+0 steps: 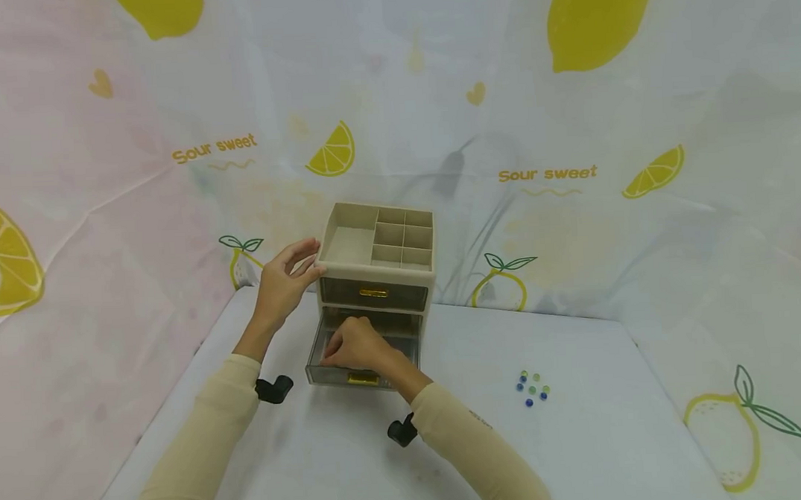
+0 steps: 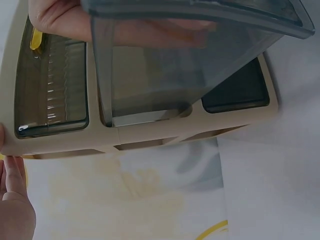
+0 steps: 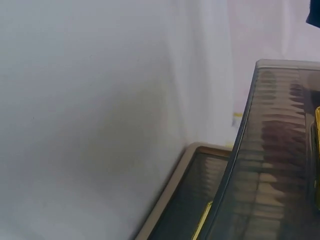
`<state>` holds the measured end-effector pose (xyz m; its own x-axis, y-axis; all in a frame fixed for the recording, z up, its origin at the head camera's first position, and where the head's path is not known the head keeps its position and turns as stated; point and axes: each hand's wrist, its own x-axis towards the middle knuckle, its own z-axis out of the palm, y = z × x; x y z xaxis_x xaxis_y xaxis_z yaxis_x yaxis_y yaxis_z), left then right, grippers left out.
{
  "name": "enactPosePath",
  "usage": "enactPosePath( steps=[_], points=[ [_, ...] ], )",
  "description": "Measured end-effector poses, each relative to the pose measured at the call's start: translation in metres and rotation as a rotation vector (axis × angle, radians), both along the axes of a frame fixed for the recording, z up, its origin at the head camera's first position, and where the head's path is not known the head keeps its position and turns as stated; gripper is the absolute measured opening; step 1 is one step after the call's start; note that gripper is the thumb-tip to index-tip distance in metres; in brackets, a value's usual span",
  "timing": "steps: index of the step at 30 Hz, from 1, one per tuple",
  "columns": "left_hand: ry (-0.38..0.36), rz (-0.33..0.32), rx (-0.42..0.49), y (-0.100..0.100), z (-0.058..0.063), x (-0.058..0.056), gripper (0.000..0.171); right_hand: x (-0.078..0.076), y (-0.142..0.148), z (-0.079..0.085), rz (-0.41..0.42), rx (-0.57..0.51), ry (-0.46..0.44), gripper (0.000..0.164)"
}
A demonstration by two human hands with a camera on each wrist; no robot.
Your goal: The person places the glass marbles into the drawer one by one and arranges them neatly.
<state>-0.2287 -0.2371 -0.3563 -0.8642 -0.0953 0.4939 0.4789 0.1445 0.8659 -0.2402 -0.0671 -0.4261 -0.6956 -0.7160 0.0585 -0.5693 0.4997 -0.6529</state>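
Note:
A beige desktop organizer (image 1: pixel 377 270) stands on the table, its middle smoky see-through drawer (image 1: pixel 316 375) pulled out. My right hand (image 1: pixel 357 341) reaches down into that drawer, fingers bent toward its left front corner. Whether anything is between its fingertips is hidden. The drawer wall partly covers this hand in the left wrist view, and the right wrist view shows only the drawer front (image 3: pixel 270 150). My left hand (image 1: pixel 286 281) rests against the organizer's upper left side, fingers fairly straight; the left wrist view has its fingers (image 2: pixel 15 177) at the organizer's edge.
Several small blue and green-yellow glass marbles (image 1: pixel 532 390) lie on the white table (image 1: pixel 584 451) right of the organizer. Its top has open compartments (image 1: pixel 352 228). The top drawer (image 1: pixel 335 290) is closed. Lemon-print cloth (image 1: pixel 393 79) hangs behind and at both sides.

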Motion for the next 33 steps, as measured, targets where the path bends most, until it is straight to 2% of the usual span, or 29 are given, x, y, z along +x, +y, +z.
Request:
enactPosePath(
  steps=[8, 18, 25, 28, 33],
  points=[
    [-0.012, 0.007, -0.013, 0.001, 0.001, 0.0, 0.053, -0.001, 0.017, 0.012, -0.025, -0.137, 0.034, 0.018],
    [-0.013, 0.005, 0.009, 0.0, 0.002, 0.002, 0.052, 0.001, 0.042, 0.038, -0.093, -0.19, 0.098, 0.025],
    [-0.01, 0.018, 0.023, -0.004, -0.009, -0.009, 0.053, 0.002, 0.067, 0.053, -0.138, -0.241, 0.156, 0.027],
    [-0.003, 0.022, 0.016, -0.006, -0.015, -0.015, 0.055, 0.0, 0.08, 0.055, -0.166, -0.275, 0.172, 0.025],
    [0.011, 0.029, 0.008, -0.008, -0.018, -0.017, 0.054, -0.005, 0.108, 0.055, -0.233, -0.352, 0.218, 0.02]
  ],
)
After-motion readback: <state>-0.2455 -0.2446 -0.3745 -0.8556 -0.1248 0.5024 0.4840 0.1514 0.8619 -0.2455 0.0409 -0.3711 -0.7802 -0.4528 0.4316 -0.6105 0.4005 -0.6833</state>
